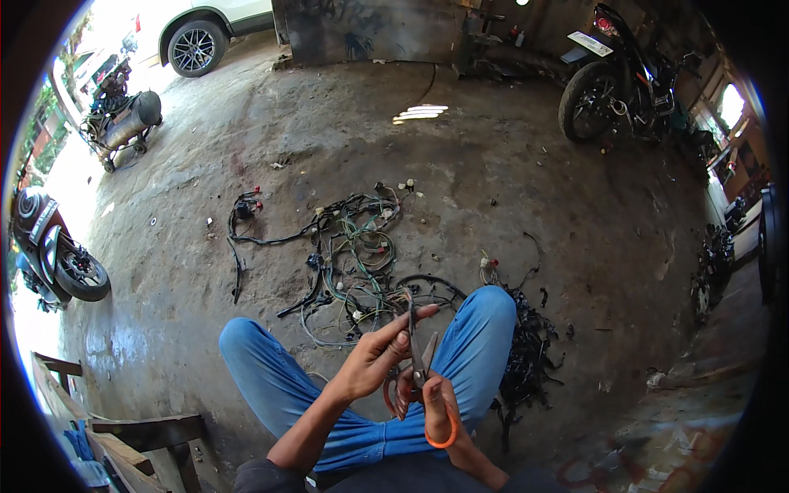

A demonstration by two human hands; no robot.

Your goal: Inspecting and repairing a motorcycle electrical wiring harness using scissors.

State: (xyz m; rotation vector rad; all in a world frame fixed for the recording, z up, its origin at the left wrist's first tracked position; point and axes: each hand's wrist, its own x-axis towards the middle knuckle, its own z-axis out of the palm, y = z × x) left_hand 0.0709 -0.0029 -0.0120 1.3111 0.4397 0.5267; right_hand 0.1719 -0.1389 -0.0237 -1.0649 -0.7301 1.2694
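Observation:
Between my knees, my left hand (380, 355) is closed with thumb and fingers on a dark wire bundle (410, 304), its index finger stretched to the right. My right hand (441, 404) grips scissors with orange handles (453, 429). The scissor blades point away from me and stand apart, one close beside the wire bundle; whether it touches I cannot tell. A tangled wiring harness (362, 246) lies on the ground past my hands, with green, black and pale wires and several white and red connectors.
By my right knee lies a heap of black tape scraps (528, 357). A motorcycle (612, 82) stands far right, another (62, 255) at left. An air compressor (127, 123) and a car wheel (196, 48) are far left. A wooden bench (148, 427) is near left.

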